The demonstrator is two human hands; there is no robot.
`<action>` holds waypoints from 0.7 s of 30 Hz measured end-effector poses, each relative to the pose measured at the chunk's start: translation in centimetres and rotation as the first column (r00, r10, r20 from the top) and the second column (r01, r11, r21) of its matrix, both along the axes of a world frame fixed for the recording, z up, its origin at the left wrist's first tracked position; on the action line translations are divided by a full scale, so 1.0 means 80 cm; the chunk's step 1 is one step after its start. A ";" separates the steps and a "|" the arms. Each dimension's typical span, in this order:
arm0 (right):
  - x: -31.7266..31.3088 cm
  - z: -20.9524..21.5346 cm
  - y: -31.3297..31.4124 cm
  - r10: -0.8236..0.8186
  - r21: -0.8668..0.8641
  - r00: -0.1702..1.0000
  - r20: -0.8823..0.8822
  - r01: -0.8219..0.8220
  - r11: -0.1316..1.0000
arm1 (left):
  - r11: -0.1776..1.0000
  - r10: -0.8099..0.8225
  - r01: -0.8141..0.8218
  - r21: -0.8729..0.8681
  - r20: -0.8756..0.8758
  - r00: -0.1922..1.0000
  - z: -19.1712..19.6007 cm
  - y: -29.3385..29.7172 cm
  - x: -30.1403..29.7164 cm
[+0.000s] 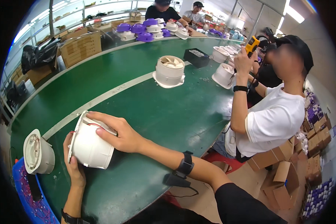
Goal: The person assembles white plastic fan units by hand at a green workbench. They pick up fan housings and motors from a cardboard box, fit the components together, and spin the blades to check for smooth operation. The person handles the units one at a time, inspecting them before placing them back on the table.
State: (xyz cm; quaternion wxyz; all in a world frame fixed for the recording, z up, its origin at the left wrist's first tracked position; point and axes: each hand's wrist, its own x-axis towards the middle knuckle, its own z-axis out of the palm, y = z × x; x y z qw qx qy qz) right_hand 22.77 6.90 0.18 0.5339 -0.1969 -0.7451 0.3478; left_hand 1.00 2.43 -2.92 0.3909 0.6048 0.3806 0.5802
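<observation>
Both hands' grip wrapped round white fan housing (90, 143) lying sideways, left hand (74, 164) partly hidden (fingers behind), right hand (117, 132) on top

Two hands (76, 164) (117, 130), four near white fan housings (89, 143) (38, 152) (170, 71) (224, 74)

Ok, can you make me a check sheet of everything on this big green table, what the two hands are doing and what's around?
Surface: long green belt table with a pale stripe along it.
Job's things: white round fan housing lying on its side, red wires at its rim.
Clutter: second white housing at left; upright housing with fan blades; black tray; purple and white housings far off.
Grippers: left hand cups the housing's flanged end; right hand lies over its top.
Cables: thin black cable under the right wrist band.
Surroundings: co-worker in white shirt raising a yellow tool; cardboard boxes.
</observation>
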 end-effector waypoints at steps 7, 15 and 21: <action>0.009 0.007 -0.006 -0.019 0.061 0.996 0.091 0.013 0.998 | 0.983 -0.080 0.109 -0.146 0.194 0.978 -0.058 0.014 -0.046; 0.004 -0.006 0.010 0.056 -0.009 0.998 -0.040 -0.056 0.998 | 0.975 -0.125 0.154 -0.157 0.183 0.975 -0.075 0.033 -0.077; -0.011 -0.021 0.004 0.012 -0.066 0.988 -0.154 -0.023 0.998 | 0.960 -0.178 0.220 -0.173 0.229 0.957 -0.094 0.047 -0.109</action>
